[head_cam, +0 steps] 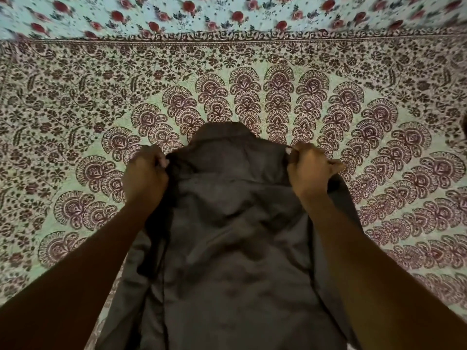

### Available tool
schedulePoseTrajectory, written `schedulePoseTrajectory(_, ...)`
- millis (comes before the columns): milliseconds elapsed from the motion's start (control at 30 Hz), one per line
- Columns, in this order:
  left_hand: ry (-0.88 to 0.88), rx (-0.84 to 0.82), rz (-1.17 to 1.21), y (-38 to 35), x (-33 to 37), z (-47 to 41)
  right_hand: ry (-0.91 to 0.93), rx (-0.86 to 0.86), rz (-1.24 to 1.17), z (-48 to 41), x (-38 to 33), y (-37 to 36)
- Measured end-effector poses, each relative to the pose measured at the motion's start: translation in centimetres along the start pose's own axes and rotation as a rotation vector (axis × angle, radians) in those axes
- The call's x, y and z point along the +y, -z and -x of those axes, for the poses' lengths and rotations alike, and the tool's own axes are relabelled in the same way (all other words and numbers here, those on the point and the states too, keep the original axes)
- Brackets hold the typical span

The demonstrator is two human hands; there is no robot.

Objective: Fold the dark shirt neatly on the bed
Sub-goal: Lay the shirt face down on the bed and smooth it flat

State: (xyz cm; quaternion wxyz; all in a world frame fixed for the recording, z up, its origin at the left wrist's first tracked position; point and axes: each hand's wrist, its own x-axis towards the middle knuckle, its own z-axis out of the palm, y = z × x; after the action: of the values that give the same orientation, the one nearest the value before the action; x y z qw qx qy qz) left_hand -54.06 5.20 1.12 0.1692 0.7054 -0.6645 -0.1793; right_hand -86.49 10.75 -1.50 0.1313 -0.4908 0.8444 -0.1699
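Note:
The dark grey shirt (235,236) hangs spread out in front of me, back side up, its collar pointing away toward the middle of the bed. My left hand (144,173) is closed on the shirt's left shoulder. My right hand (309,170) is closed on the right shoulder. Both sleeves droop down behind the body of the shirt, along my forearms. The lower hem runs out of view at the bottom.
The bed is covered by a patterned sheet (75,109) with maroon paisley fans on pale green. A second cloth with red roses on light blue (227,13) lies along the far edge.

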Motion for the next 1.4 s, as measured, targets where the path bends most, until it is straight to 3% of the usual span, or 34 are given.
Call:
schedulePoseTrajectory(67,-0.032,0.016,0.0,-0.4,-0.1,-1.2,-0.072,-0.033,0.079,-2.0,0.3,-0.5)
schedulePoseTrajectory(167,-0.066,-0.141,-0.111,-1.9,-0.4,-2.7,-0.08,-0.152,0.163,-3.9,0.8,-1.4)
schedulePoseTrajectory(233,0.013,-0.228,-0.251,-2.9,-0.1,-3.2,-0.047,-0.146,0.255,-3.8,1.0,-1.9)
schedulePoseTrajectory(300,-0.016,-0.21,-0.296,-3.6,0.5,-2.6,0.03,-0.07,0.317,-2.8,0.7,-2.4)
schedulePoseTrajectory(367,-0.146,-0.137,-0.258,-4.2,1.5,-1.9,0.185,-0.019,0.315,-1.2,0.1,-3.2)
schedulePoseTrajectory(433,-0.19,-0.165,-0.189,-5.1,2.7,-2.6,0.339,-0.006,0.315,0.3,-0.2,-4.6)
schedulePoseTrajectory(600,0.045,-0.502,0.088,-7.2,5.7,-7.8,0.349,-0.08,0.282,1.7,-1.1,-6.9)
schedulePoseTrajectory(800,-0.035,-0.254,0.085,-8.8,7.1,-9.0,0.299,-0.034,0.282,3.2,-0.3,-8.8)
schedulePoseTrajectory(900,-0.233,-0.05,-0.208,-9.4,7.0,-5.4,0.239,-0.061,0.301,3.9,0.5,-9.8)
schedulePoseTrajectory(967,-0.333,0.023,-0.213,-9.6,6.5,-1.6,0.225,-0.083,0.289,4.4,0.6,-10.3)
schedulePoseTrajectory(1033,-0.391,-0.123,-0.268,-10.6,4.3,1.8,0.245,-0.1,0.29,4.6,0.9,-10.2)
schedulePoseTrajectory(1133,-0.32,-0.27,-0.366,-12.2,0.4,3.8,0.293,-0.085,0.282,3.7,4.0,-9.1)
schedulePoseTrajectory(1267,-0.25,-0.313,-0.325,-12.9,-0.2,3.1,0.175,-0.029,0.183,2.1,8.3,-7.1)
schedulePoseTrajectory(1367,-0.195,-0.441,-0.312,-12.3,-0.3,2.3,-0.017,-0.021,0.208,1.1,5.6,-7.2)
schedulePoseTrajectory(1400,-0.185,-0.501,-0.317,-12.1,-0.3,1.9,0.017,-0.022,0.23,1.1,4.0,-7.6)
